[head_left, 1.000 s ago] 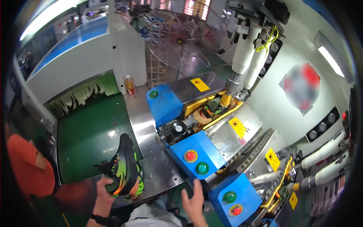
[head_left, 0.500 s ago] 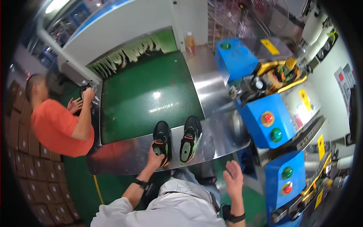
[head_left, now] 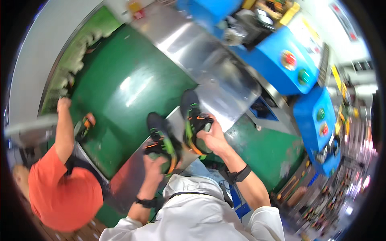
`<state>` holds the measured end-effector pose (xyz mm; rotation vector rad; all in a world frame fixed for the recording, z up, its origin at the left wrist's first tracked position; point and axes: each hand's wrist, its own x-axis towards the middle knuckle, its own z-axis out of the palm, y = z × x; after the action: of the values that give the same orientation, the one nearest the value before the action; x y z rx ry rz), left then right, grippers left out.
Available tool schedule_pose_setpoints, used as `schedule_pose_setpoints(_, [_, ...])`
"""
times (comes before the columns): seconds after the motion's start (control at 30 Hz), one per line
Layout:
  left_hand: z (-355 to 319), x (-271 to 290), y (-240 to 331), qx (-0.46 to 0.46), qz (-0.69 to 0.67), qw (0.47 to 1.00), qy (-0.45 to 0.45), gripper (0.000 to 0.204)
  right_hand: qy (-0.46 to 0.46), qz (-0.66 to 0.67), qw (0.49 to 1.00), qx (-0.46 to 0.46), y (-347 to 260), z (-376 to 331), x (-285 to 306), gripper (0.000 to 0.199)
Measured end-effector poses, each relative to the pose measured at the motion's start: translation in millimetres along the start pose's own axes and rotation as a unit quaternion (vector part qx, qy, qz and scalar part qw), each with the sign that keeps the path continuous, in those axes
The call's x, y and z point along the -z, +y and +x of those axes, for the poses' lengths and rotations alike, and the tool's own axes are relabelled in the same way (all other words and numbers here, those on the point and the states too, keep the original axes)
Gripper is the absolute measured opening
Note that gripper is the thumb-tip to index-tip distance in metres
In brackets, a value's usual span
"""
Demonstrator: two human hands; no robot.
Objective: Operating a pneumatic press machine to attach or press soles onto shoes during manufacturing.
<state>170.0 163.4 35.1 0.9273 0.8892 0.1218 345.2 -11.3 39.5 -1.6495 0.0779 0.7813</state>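
My left hand (head_left: 153,166) grips a black sneaker (head_left: 160,134) with green and orange trim by its heel end. In my right hand (head_left: 212,138) is a second, matching sneaker (head_left: 191,116), its toe pointing away from me. Both shoes are side by side over the metal ledge (head_left: 134,172) at the near end of the green conveyor belt (head_left: 116,96). Whether the soles rest on the ledge or hang just above it, I cannot tell. The fingertips are partly hidden by the shoes.
At the left, a co-worker in an orange shirt (head_left: 66,193) reaches over the belt, near another dark shoe (head_left: 84,126). Blue control boxes (head_left: 281,52) with red and green buttons stand at the right. A metal side plate (head_left: 193,48) borders the belt.
My right hand has come in from the right and taken hold of the right sneaker. The view has turned to the right. The co-worker's arm now extends over the belt, with a shoe below it.
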Motion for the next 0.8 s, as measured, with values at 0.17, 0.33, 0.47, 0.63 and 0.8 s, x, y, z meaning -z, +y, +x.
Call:
schedule_pose_setpoints(0.17, [6,15,74,-0.026,0.092,0.989,-0.116,0.069,0.048,0.142,0.987,0.051,-41,-108,22,0.067])
schedule_pose_setpoints(0.33, [-51,-53,115,-0.028,0.244,0.898,-0.366,0.08,0.207,0.118,0.939,0.248,-41,-257,25,0.064])
schedule_pose_setpoints(0.47, [-80,-98,152,0.004,0.258,0.736,-0.626,0.089,0.415,0.117,0.829,0.355,-35,-382,-36,0.063])
schedule_pose_setpoints(0.63, [-221,-120,118,0.298,0.245,0.57,-0.725,0.093,0.633,0.186,0.69,0.296,9,-565,-167,0.073])
schedule_pose_setpoints(0.8, [-344,-108,29,0.467,0.361,0.398,-0.702,0.089,0.875,0.253,0.411,-0.03,59,-656,-301,0.06])
